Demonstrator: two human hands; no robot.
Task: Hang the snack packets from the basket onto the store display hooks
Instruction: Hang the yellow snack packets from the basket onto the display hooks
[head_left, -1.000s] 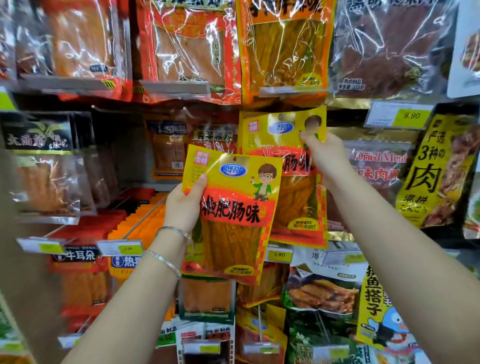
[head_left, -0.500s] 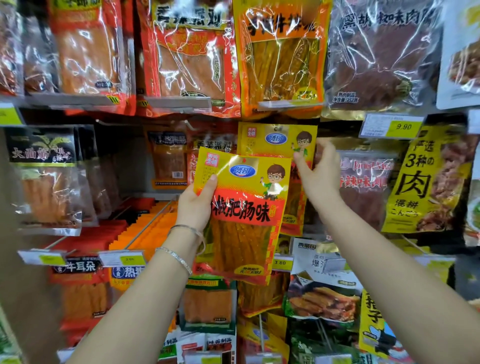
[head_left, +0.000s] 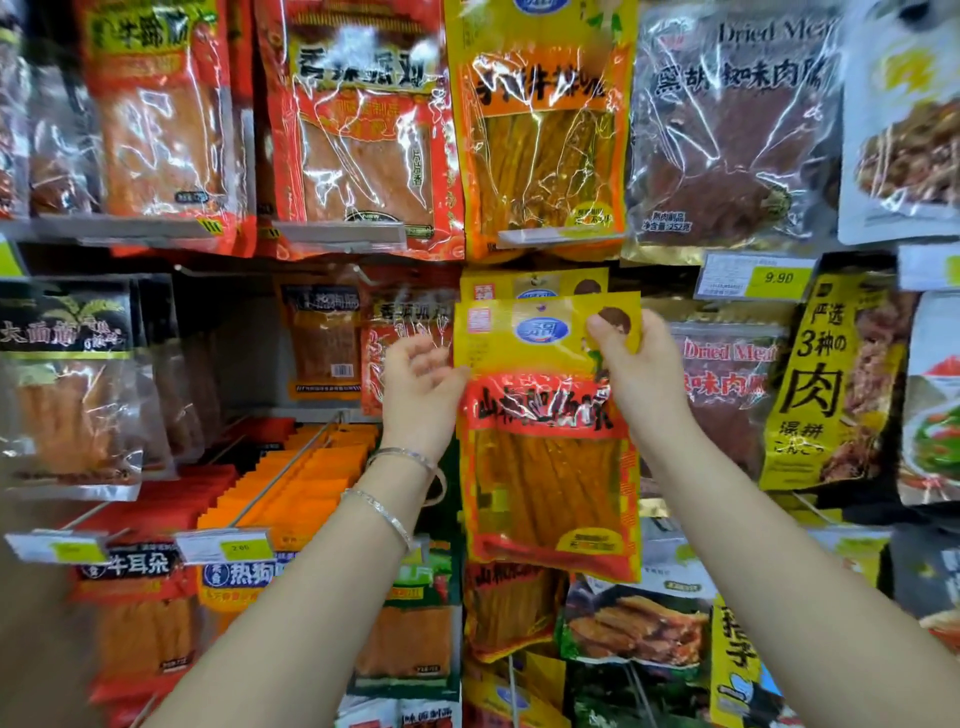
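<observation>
Two hands are raised at the display, and we count one yellow packet (head_left: 550, 467) between them. The right hand (head_left: 639, 374) pinches the yellow packet's top right corner, with the thumb on the front and the other fingers hidden behind. The left hand (head_left: 421, 395) is just beside the packet's left edge, its fingers loosely spread and holding nothing. We cannot tell whether the thumb touches the edge.

The yellow packet hangs upright from that pinch, in front of the rack. We cannot tell whether its top is on a hook.

A second packet (head_left: 535, 283) of the same kind peeps out just above and behind the held one, and a third packet (head_left: 509, 608) of the kind shows below its bottom edge — three in all.

Directly above hangs one large orange packet (head_left: 540, 130). Up and to the right of the held packet sits one price tag (head_left: 774, 278) reading 9.90.

Two silver bracelets (head_left: 400, 460) circle the left wrist, lower left of the packet.
</observation>
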